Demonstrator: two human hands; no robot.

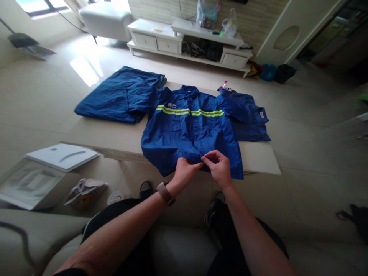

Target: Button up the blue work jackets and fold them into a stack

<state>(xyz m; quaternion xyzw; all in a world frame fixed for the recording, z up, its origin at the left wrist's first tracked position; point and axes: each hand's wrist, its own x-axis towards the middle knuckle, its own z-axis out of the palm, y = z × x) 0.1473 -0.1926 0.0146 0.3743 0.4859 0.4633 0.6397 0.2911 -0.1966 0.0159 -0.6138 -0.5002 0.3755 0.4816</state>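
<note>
— Pose first, please.
— From my station I note both forearms extended. The left hand (pixel 184 172), a brown-strapped watch (pixel 166 193) at its wrist, has its fingers hidden under the hem of the blue jacket (pixel 175 132); whether they grip, I cannot tell. The right hand (pixel 220 166), just beside it, pinches the hem between thumb and forefinger near the foot of the zip.
— Containers?
— On the floor (pixel 310 153) at left, a clear bag (pixel 86 193) holds something reddish, not identifiable; a white box (pixel 61 155) stands near it. The white cabinet (pixel 143 40) carries a plastic bag (pixel 230 26) and has dark items (pixel 202 49) in its open bay.
— Surface and room?
— The jacket lies spread, front up, mid-tabletop (pixel 260 159), hem over the near edge. A folded garment (pixel 109 97) lies left, a darker shirt (pixel 250 124) right. Beyond, I record a white armchair (pixel 106 21) and glossy tiles
</note>
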